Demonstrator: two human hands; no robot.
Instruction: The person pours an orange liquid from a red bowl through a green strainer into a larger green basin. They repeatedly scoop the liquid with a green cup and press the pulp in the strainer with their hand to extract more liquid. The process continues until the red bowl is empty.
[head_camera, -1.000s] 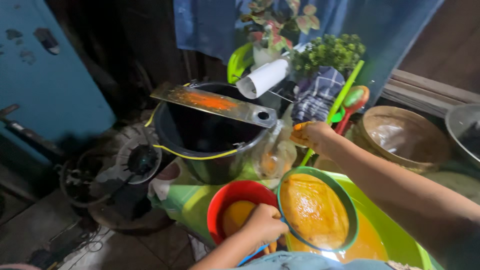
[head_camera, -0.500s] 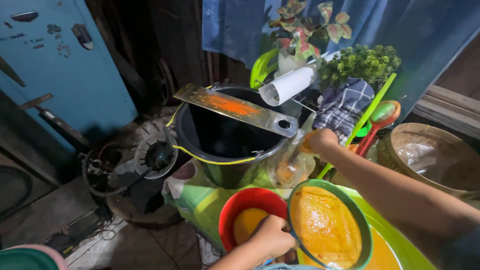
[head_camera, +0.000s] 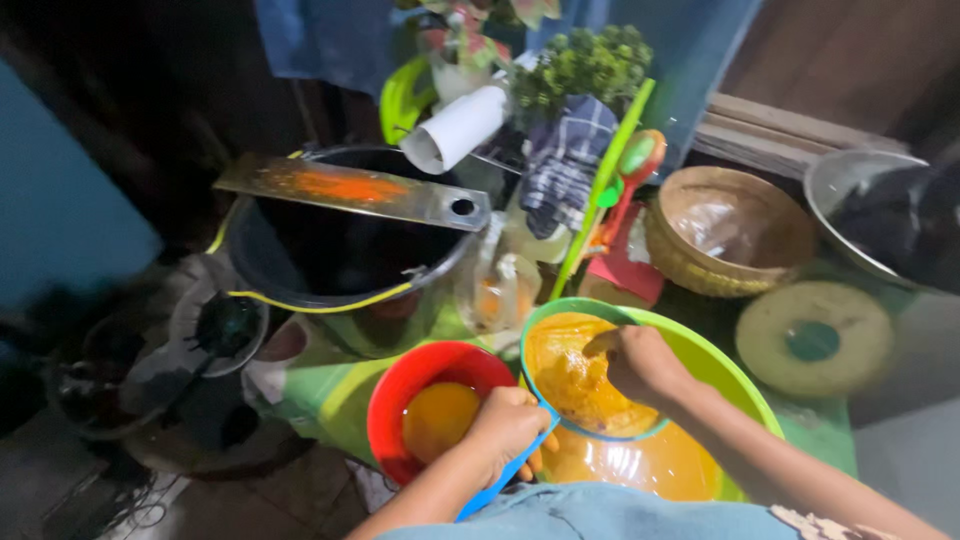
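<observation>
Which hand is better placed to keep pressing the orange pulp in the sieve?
Right hand: it rests on the orange pulp inside the sieve. Left hand grips the sieve's blue handle.

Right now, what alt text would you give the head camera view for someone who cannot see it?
A person's right hand presses orange pulp in a blue-rimmed strainer over a green basin, while the left hand grips the strainer's blue handle. A red bowl of orange liquid sits beside it, a black bucket with a metal grater behind.
</observation>
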